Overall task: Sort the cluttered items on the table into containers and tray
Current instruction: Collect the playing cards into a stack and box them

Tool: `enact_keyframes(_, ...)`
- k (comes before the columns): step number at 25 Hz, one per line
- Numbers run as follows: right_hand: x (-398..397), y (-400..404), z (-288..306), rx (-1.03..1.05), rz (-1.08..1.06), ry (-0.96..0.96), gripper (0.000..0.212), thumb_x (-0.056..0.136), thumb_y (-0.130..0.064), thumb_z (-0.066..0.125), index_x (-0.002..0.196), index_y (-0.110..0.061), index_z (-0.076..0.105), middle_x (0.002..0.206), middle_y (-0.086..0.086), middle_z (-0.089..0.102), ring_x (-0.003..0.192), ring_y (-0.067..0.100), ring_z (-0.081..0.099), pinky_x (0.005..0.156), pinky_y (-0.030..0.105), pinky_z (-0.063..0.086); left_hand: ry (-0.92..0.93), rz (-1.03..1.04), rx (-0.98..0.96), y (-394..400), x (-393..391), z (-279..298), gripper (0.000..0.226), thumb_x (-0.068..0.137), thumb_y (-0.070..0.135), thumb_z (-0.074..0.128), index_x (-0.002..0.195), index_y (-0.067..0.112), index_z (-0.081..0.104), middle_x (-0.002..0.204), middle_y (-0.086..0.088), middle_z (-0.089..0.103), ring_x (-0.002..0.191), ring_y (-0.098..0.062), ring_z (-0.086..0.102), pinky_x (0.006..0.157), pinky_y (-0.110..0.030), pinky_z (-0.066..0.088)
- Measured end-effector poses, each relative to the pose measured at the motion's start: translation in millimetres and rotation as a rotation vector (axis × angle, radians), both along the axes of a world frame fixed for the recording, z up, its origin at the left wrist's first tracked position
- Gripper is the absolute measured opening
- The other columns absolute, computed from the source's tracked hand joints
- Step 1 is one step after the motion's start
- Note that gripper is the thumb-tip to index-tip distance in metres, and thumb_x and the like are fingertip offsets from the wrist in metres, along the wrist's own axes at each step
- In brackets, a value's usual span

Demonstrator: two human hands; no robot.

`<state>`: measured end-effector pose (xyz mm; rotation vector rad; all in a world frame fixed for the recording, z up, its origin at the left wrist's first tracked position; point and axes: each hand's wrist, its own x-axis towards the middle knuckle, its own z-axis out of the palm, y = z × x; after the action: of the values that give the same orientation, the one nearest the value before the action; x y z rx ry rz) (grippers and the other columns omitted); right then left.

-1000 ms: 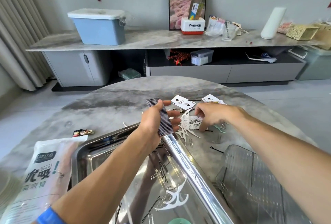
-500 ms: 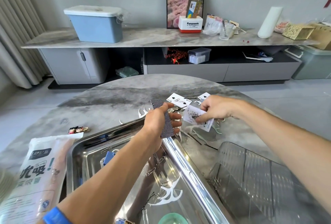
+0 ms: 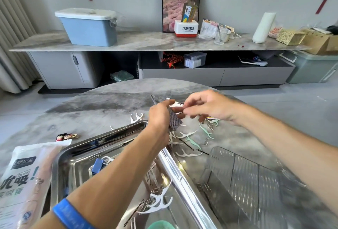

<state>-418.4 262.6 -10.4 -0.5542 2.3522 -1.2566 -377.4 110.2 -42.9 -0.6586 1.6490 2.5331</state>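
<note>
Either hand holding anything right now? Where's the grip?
Left hand grips the stack of playing cards across its long edges. Right hand pinches a card at the stack's top; motion blur hides the exact contact.

"Panasonic" on white-and-red box (image 3: pixel 186 28)

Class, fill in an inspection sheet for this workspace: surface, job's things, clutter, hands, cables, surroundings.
Surface: grey marbled round table.
Job's things: steel tray holding a blue binder clip, paper clips and white floss picks; clear container on the right; card deck.
Clutter: floss picks, paper clips, hairpins, straw packet.
Hands: left hand grips the deck; right hand meets it, blurred.
Cables: nothing seen.
Surroundings: low cabinet, blue bin.
</note>
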Motion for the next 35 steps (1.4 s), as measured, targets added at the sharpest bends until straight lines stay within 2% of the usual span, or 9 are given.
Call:
enact_keyframes(3,-46,25,-29,0.387,-0.395,0.205,0.011,0.082,-0.025,0.076,0.078,-0.016,0.071,0.076,0.004,0.067,0.069,0.019,0.06,0.053,0.023,0.041,-0.012,0.014,0.037,-9,-6,-8,0.02,0.1,0.017,0.043,0.106,0.013,0.061,0.074,-0.008,0.071,0.058,-0.022,0.064,0.055,-0.026,0.04)
enact_keyframes(5,-64,27,-51,0.723,-0.418,0.228,0.036,0.077,-0.043,0.078,0.09,-0.011,0.068,0.088,0.006,0.064,0.082,0.024,0.061,0.061,0.027,0.04,0.012,-0.009,0.041,-8,-7,-13,0.02,0.1,0.017,0.041,0.107,0.013,0.06,0.072,-0.007,0.071,0.06,-0.022,0.065,0.054,-0.026,0.042)
enact_keyframes(8,-83,19,-65,0.806,-0.451,0.142,0.06,0.064,-0.054,0.086,0.098,-0.013,0.058,0.101,0.006,0.059,0.097,0.028,0.06,0.076,0.031,0.047,0.041,-0.07,0.018,-7,-12,-25,0.021,0.102,0.021,0.039,0.104,0.015,0.06,0.07,-0.004,0.072,0.061,-0.02,0.067,0.053,-0.026,0.043)
enact_keyframes(13,-85,20,-73,0.56,-0.531,-0.044,0.068,0.061,-0.03,0.094,0.114,-0.001,0.062,0.114,0.012,0.067,0.1,0.027,0.065,0.088,0.034,0.052,0.053,-0.099,0.058,-11,-12,-34,0.023,0.103,0.022,0.039,0.104,0.014,0.06,0.074,-0.008,0.071,0.065,-0.025,0.067,0.058,-0.029,0.044)
enact_keyframes(18,-67,30,-74,0.387,-0.479,-0.111,0.036,0.068,-0.035,0.09,0.079,-0.01,0.067,0.076,0.0,0.07,0.076,0.019,0.062,0.06,0.021,0.042,0.081,-0.107,0.059,-13,-8,-37,0.025,0.103,0.022,0.038,0.106,0.012,0.061,0.074,-0.008,0.072,0.065,-0.025,0.068,0.056,-0.029,0.045)
enact_keyframes(22,-54,41,-73,0.223,-0.459,-0.062,0.027,0.087,-0.04,0.072,0.085,-0.013,0.073,0.085,0.004,0.074,0.078,0.02,0.063,0.067,0.027,0.042,0.073,-0.096,0.046,-12,0,-34,0.026,0.104,0.022,0.039,0.108,0.011,0.062,0.074,-0.008,0.071,0.064,-0.025,0.067,0.054,-0.028,0.045)
enact_keyframes(25,-44,45,-59,0.152,-0.498,0.018,0.023,0.094,-0.031,0.066,0.078,-0.016,0.071,0.07,0.001,0.07,0.059,0.016,0.057,0.054,0.024,0.04,0.058,-0.087,-0.009,-11,8,-28,0.023,0.102,0.019,0.042,0.108,0.01,0.063,0.072,-0.007,0.07,0.059,-0.023,0.066,0.05,-0.025,0.047)
enact_keyframes(29,-16,35,-19,-0.112,-0.457,-0.038,0.016,0.095,-0.024,0.065,0.094,-0.011,0.073,0.078,0.006,0.072,0.057,0.014,0.059,0.046,0.023,0.046,0.053,0.014,-0.101,-11,23,-17,0.008,0.092,0.008,0.059,0.097,0.01,0.064,0.071,-0.008,0.065,0.052,-0.018,0.059,0.049,-0.024,0.044)
enact_keyframes(35,86,-8,16,-0.281,-0.157,-0.272,0.019,0.094,-0.017,0.062,0.105,-0.006,0.072,0.089,0.014,0.074,0.067,0.018,0.067,0.051,0.026,0.05,0.153,-0.054,-0.102,-32,83,18,0.019,0.083,0.02,0.077,0.094,0.006,0.072,0.09,-0.009,0.077,0.084,-0.028,0.074,0.074,-0.039,0.057)
